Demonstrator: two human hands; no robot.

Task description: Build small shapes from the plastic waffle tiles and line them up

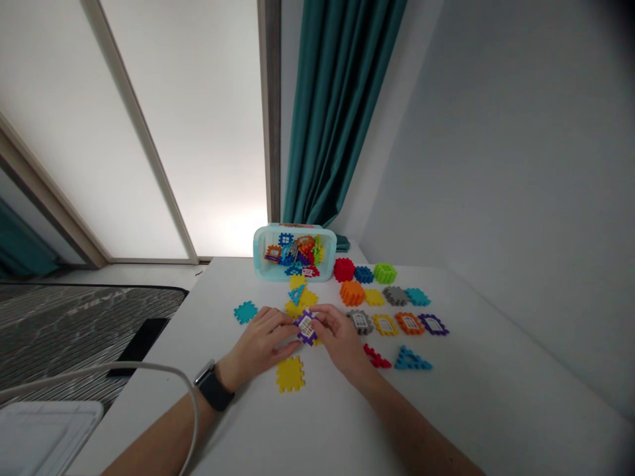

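Observation:
A purple toothed building tile with a white window grid (306,325) is between my two hands. My left hand (262,340), with a dark watch on the wrist, grips its left edge with closed fingers. From the right, my right hand (340,336) pinches the same tile, thumb over its face. Yellow toothed tiles (308,299) and a small light blue triangle (296,295) lie just beyond it. Nearer to me, a yellow square tile (290,375) lies flat. A turquoise tile (245,312) rests beside my left hand.
A light blue bin (258,254) with mixed tiles stands at the back. Stacks sorted by colour, such as the orange stack (352,293), and window tiles (409,323) sit right. Blue triangles (413,358) lie nearer. A white cable (149,365) crosses my left forearm.

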